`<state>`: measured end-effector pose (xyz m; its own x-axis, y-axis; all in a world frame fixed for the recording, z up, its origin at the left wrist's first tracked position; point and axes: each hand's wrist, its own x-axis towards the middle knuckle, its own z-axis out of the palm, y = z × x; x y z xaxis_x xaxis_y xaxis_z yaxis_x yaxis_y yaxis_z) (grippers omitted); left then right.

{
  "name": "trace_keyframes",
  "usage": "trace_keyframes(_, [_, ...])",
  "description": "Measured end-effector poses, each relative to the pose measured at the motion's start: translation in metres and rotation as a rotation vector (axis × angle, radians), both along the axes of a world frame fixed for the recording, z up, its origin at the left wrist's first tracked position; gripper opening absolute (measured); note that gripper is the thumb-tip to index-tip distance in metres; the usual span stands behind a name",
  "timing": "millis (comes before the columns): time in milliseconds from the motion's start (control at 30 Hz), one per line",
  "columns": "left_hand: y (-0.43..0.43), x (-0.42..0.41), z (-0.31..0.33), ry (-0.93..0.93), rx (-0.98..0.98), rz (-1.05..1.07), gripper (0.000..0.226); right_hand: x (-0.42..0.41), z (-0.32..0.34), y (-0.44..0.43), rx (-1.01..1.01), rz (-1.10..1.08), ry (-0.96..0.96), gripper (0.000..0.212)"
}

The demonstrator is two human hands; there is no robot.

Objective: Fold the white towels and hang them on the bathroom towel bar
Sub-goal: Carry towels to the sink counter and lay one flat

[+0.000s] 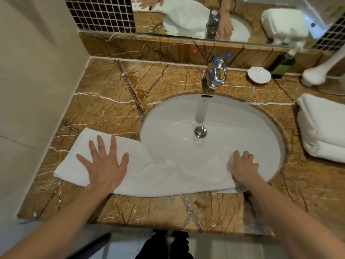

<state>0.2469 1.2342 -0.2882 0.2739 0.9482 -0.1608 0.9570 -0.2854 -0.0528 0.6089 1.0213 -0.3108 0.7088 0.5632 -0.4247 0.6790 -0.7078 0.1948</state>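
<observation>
A long white towel (160, 176) lies across the front of the brown marble counter (104, 101), its right half sagging over the near part of the white sink (214, 109). My left hand (104, 163) presses flat on the towel's left end, fingers spread wide. Over the sink's right front, my right hand (244, 167) has its fingers curled around the towel's right end. A stack of folded white towels (323, 128) rests at the counter's right edge. No towel bar is in view.
A chrome faucet (216, 73) stands behind the sink. A small white dish (259, 74) and a dark green bottle (282, 66) sit at the back right, beside a white object (313, 76). A mirror (186, 15) runs along the back. A beige wall (33, 71) bounds the left.
</observation>
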Motion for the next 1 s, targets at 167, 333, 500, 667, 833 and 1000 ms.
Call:
trace_keyframes(167, [0.000,0.000,0.001,-0.010,-0.005,-0.004,0.077,0.002,0.009,0.003,0.103,-0.027,0.062,0.050])
trace_keyframes(333, [-0.001,0.001,0.004,0.003,-0.019,-0.005,0.077,0.010,0.034,0.005,0.187,-0.038,0.029,0.021])
trace_keyframes(500, [-0.002,0.002,0.011,0.021,-0.055,-0.005,0.078,0.018,0.066,-0.010,0.263,-0.046,-0.036,0.018])
trace_keyframes(667, [-0.001,0.003,0.018,0.074,-0.092,-0.006,0.081,0.019,0.095,-0.036,0.286,-0.055,-0.038,0.023])
trace_keyframes(833, [0.000,0.003,0.018,0.091,-0.127,-0.017,0.081,0.006,0.113,-0.060,0.370,-0.091,-0.077,0.021])
trace_keyframes(1000, [-0.003,0.004,0.020,0.089,-0.142,-0.041,0.082,-0.017,0.119,-0.086,0.474,-0.124,-0.117,0.027])
